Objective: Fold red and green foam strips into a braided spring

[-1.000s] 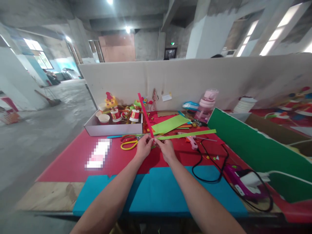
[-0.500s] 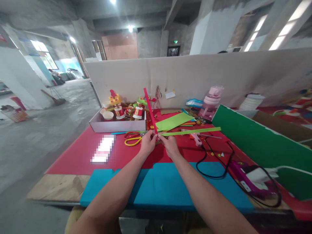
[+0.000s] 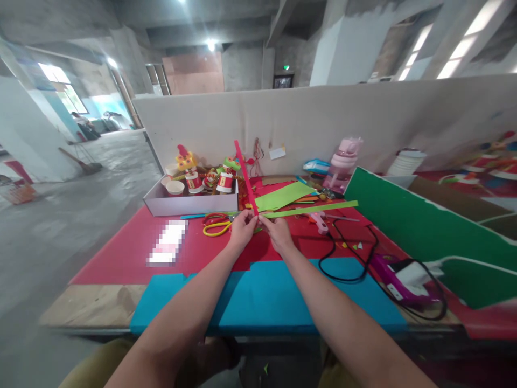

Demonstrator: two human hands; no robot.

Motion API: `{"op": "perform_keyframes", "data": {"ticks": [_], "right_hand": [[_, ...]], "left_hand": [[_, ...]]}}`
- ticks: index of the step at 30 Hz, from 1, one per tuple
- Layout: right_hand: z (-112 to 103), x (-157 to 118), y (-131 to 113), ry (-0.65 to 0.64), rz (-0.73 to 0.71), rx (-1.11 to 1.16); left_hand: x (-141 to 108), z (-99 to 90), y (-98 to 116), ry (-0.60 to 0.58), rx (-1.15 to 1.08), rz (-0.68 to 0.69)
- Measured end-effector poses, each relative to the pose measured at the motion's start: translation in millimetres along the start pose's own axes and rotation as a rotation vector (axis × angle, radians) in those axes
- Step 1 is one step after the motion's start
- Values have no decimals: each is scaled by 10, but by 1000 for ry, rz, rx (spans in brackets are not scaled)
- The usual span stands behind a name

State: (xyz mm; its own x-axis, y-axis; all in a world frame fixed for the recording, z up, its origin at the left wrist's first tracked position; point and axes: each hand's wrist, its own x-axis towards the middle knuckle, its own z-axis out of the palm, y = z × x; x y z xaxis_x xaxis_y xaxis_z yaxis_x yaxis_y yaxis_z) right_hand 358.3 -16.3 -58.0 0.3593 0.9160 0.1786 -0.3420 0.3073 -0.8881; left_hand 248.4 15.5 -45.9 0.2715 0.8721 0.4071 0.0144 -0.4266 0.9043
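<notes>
My left hand (image 3: pixel 243 227) pinches the near end of a red paper strip (image 3: pixel 245 175), which slants up and away to the left. My right hand (image 3: pixel 278 230) is closed at the near end of a light green paper strip (image 3: pixel 315 209), which reaches out to the right. The two strips meet at a corner between my fingertips; how they are joined there is hidden. Just left of my left hand lie scissors with yellow handles (image 3: pixel 217 230). Light green paper sheets (image 3: pixel 285 195) lie beyond my hands.
A white box (image 3: pixel 189 206) with paper-cup figures stands at the back left. A pink glue gun (image 3: pixel 320 222) and its black cable lie to the right, near a purple power strip (image 3: pixel 404 283). A green board (image 3: pixel 404 231) stands at right. Blue sheet (image 3: pixel 266 302) covers the front edge.
The whole view has shifted slightly. My hands keep their pinch at the corner of the two strips, with little visible difference in the strips.
</notes>
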Motion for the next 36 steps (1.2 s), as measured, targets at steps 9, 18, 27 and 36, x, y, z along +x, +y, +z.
{"op": "perform_keyframes", "data": {"ticks": [9, 18, 27, 36], "right_hand": [[13, 10, -54, 6, -20, -82], [13, -13, -66, -33, 13, -59], [-27, -92, -146, -138, 190, 207], [20, -50, -52, -13, 187, 218]], "left_hand": [[10, 1, 24, 5, -277, -143], [-3, -25, -6, 24, -367, -190], [-49, 16, 77, 12, -449, -265], [-52, 13, 71, 65, -394, -263]]}}
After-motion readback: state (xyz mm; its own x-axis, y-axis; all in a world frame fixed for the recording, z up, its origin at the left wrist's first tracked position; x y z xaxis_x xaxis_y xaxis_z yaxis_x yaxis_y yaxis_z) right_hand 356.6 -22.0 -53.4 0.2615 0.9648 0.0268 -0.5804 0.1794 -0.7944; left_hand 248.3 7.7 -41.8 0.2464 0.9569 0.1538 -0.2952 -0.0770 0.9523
